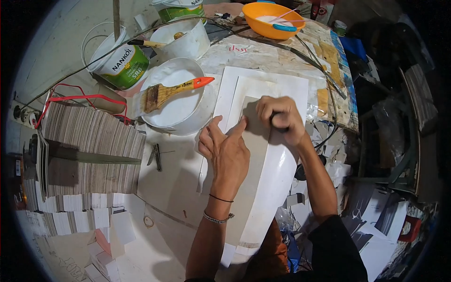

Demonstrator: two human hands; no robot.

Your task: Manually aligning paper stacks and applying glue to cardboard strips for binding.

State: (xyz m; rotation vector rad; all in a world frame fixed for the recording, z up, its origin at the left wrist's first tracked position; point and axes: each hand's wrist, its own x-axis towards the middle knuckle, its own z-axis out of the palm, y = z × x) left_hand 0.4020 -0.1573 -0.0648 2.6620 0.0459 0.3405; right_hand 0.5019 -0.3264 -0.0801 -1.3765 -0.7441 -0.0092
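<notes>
A long grey cardboard strip (255, 188) lies over white sheets (282, 169) in front of me. My left hand (226, 152) rests on it with fingers spread, the thumb and fingertips pressing near the strip's left edge. Toward the strip's upper right edge, my right hand (283, 120) is closed in a fist around a small dark object (276, 118). Most of that object is hidden by the fingers, so its kind does not show.
A wide paintbrush (176, 93) lies across a tub of white paste (176, 124). Left of it stands a strapped stack of boards (91, 150). A small dark cutter-like tool (156, 157) sits nearby. Farther back are a green-white bucket (123, 68) and an orange basin (263, 29).
</notes>
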